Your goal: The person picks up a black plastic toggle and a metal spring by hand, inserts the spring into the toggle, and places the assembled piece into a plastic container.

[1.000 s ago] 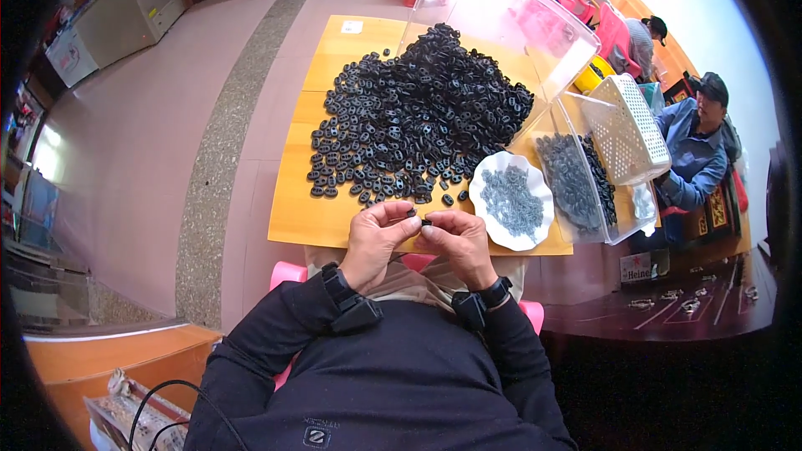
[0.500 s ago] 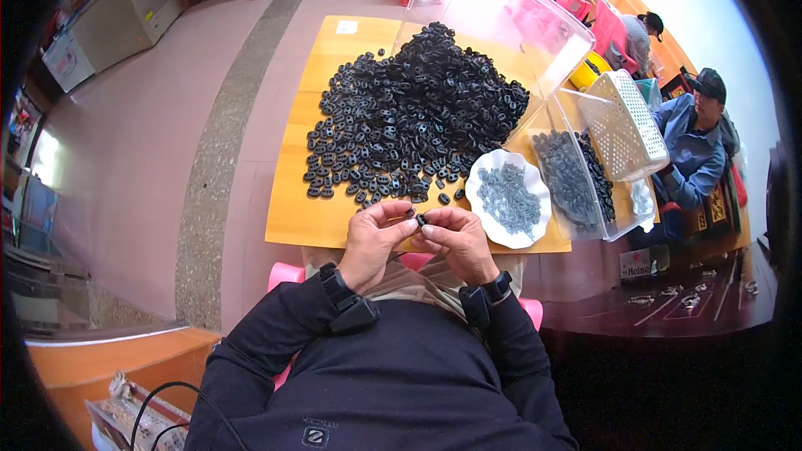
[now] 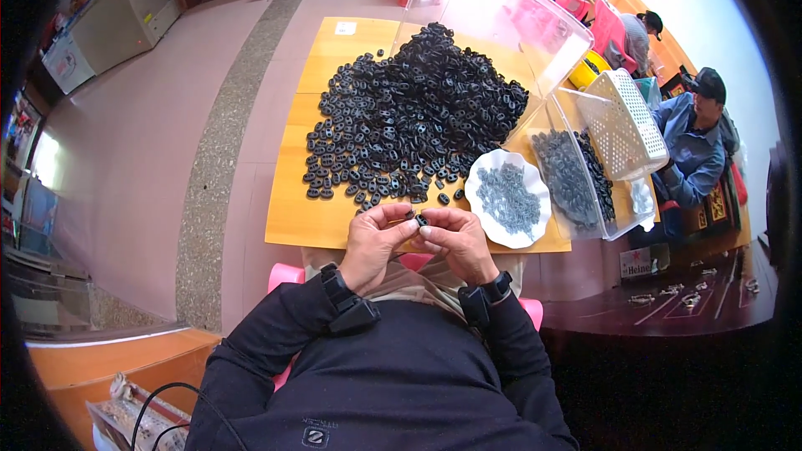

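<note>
Close to the table's near edge, my right hand (image 3: 461, 244) pinches a small black two-holed plastic piece (image 3: 422, 220) between thumb and fingertips. My left hand (image 3: 373, 242) is closed beside it, its thumb meeting the right fingertips. A small dark piece (image 3: 410, 215) shows at the left fingers; its kind is too small to tell. Just beyond both hands spreads a large heap of similar black two-holed pieces (image 3: 418, 108). Right of my right hand, a white scalloped plate (image 3: 539, 230) holds many tiny grey parts (image 3: 508, 199), perhaps springs.
The wooden table (image 3: 292, 175) also bears a clear bin (image 3: 614, 230) with black pieces on the right. A white perforated basket (image 3: 626, 121) leans there, and a large clear box (image 3: 535, 25) lies behind. A person in blue (image 3: 689, 150) sits at the right.
The black piece in my right fingertips has turned slightly. Both hands stay in almost the same place.
</note>
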A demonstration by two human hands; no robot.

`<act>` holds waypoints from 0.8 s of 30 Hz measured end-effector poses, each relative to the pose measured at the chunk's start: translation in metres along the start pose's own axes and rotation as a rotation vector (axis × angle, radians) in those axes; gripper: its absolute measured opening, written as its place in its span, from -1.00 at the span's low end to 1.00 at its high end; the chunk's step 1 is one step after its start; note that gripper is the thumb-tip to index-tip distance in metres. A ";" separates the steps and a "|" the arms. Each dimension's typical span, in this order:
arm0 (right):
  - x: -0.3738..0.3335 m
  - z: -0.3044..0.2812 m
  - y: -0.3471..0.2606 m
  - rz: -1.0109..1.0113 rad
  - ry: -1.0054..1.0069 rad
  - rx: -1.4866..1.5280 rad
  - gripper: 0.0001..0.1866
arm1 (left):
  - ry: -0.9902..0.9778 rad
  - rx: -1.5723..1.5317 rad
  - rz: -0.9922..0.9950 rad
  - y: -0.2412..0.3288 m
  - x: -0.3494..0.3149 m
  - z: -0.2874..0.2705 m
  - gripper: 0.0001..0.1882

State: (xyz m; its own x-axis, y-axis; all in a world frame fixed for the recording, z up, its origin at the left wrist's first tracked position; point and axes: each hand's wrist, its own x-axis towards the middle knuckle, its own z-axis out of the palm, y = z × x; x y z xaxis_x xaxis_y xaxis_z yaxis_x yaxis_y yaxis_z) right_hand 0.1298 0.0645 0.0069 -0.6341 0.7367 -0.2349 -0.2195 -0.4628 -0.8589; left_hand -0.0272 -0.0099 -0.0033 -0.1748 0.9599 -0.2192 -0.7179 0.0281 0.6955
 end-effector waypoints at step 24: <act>0.002 0.004 0.006 -0.121 0.047 0.031 -0.75 | 0.070 -0.011 -0.011 0.008 -0.004 0.006 -0.76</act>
State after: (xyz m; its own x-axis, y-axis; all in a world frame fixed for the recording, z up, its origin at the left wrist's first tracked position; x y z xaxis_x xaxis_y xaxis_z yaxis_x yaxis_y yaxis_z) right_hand 0.1242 0.0606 0.0030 -0.5666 0.8098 -0.1523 -0.3152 -0.3838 -0.8679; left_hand -0.0276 -0.0119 0.0073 -0.2135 0.9377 -0.2742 -0.7272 0.0349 0.6856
